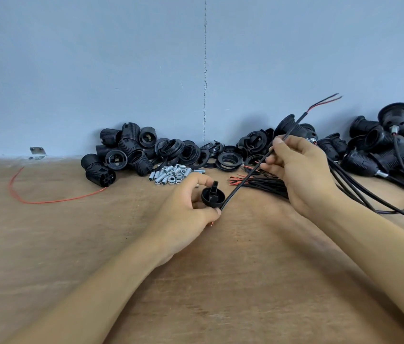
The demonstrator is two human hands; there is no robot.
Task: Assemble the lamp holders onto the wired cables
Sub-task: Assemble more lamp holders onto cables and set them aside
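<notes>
Below a blue-grey wall, my feed shows a brown wooden bench (71,244). The left hand (183,212) grips a black lamp holder cap (212,197) between thumb and curled fingers, just above the bench. The right hand (300,170) pinches a black cable (245,181), whose lower end meets the cap's rim by the left thumb. Behind lie lamp holder bodies (121,155), threaded metal tubes (168,173) and a bundle of cables (265,184).
</notes>
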